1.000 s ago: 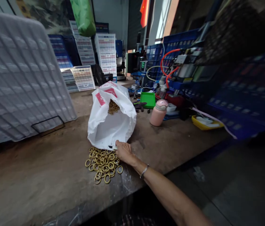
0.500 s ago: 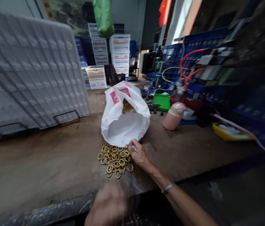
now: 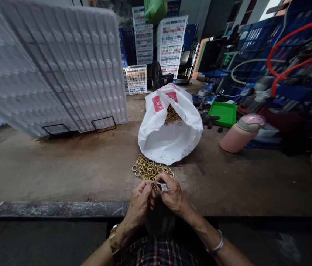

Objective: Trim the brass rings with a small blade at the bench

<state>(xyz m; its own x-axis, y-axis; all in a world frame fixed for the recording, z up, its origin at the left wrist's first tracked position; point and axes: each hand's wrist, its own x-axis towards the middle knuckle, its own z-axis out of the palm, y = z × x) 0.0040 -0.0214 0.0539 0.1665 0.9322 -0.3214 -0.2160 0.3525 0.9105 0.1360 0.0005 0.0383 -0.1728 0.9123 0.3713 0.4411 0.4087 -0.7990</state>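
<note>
A pile of brass rings (image 3: 150,170) lies on the worn workbench (image 3: 61,173), just in front of an open white plastic bag (image 3: 169,136) with more rings inside. My right hand (image 3: 172,194) is closed on a small grey metal piece (image 3: 162,187) at the bench's near edge. My left hand (image 3: 140,201) is beside it, fingers pinched together and touching the same spot. What the left fingers hold is too small to make out. Both hands sit just short of the ring pile.
A large white moulded tray (image 3: 50,70) leans on wire stands at the back left. A pink bottle (image 3: 240,133) lies on its side right of the bag, behind it a green tray (image 3: 223,113). Blue crates, hoses and stacked baskets fill the back and right.
My right hand drew back from the bag's mouth to the bench edge. My left hand came up from below and met it. The view swung down and to the left.
</note>
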